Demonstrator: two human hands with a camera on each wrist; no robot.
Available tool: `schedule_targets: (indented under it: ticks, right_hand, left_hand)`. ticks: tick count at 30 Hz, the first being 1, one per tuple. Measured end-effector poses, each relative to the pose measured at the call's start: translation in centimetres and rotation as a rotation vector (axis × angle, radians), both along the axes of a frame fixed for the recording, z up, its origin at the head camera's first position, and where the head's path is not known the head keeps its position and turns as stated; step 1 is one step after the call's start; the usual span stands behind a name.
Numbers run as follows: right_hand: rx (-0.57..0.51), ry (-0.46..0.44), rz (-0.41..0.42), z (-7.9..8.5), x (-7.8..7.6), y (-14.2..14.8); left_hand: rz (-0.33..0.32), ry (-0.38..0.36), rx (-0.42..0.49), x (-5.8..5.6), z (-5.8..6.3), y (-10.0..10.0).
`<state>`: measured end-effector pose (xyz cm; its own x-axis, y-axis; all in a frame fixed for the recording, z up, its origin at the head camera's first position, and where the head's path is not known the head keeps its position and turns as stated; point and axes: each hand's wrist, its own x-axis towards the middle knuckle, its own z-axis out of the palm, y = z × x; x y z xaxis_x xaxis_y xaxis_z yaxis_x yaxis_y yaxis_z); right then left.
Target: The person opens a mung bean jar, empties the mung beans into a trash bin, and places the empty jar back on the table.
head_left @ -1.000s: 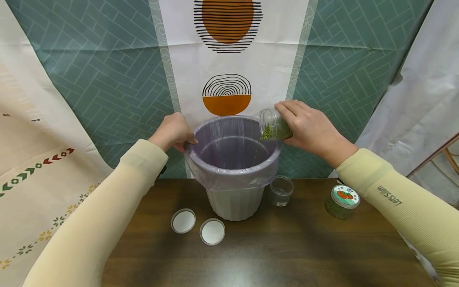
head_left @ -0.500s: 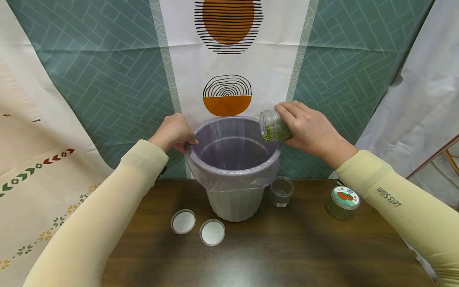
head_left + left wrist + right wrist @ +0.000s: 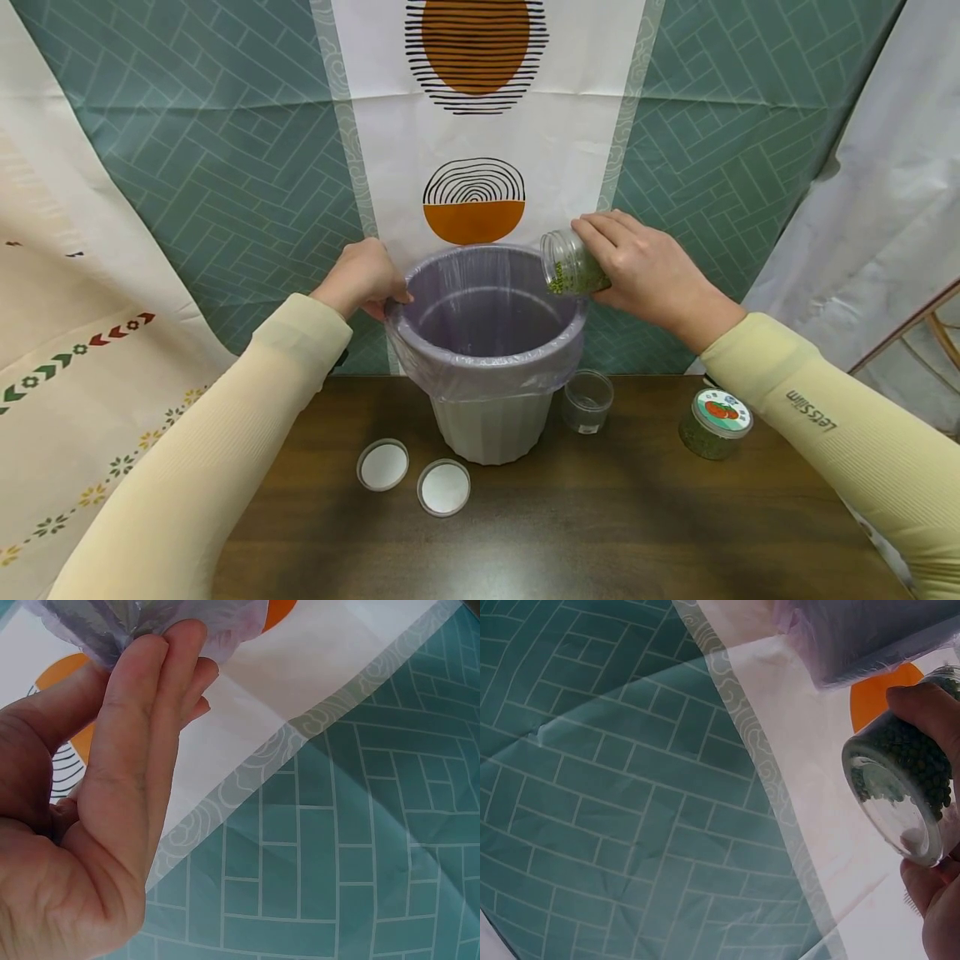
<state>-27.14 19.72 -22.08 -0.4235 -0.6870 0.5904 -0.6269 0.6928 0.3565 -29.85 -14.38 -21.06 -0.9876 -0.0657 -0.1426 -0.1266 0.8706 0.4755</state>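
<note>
1. The table (image 3: 585,517) is dark, glossy wood.
2. A ribbed bin (image 3: 491,429) stands near its back.
3. A clear jar (image 3: 587,408) stands just right of it.
4. Two white-faced lids (image 3: 444,488) lie in front.
5. A lidded jar (image 3: 716,425) stands farther right.

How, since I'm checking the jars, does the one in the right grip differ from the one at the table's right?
The held jar is tipped sideways; the lidded jar stands upright.
The held jar's mouth is open; the lidded jar has a lid on.
The held jar is in the right grip; the lidded jar rests on the table.
Both are see-through and show green inside.
</note>
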Motion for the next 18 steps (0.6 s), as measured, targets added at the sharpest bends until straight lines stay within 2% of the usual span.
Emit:
schedule_targets:
  ticks: [18]
  right_hand:
    - [0.018, 0.009, 0.001, -0.02, 0.10, 0.03]
  left_hand:
    - [-0.012, 0.015, 0.003, 0.22, -0.07, -0.05]
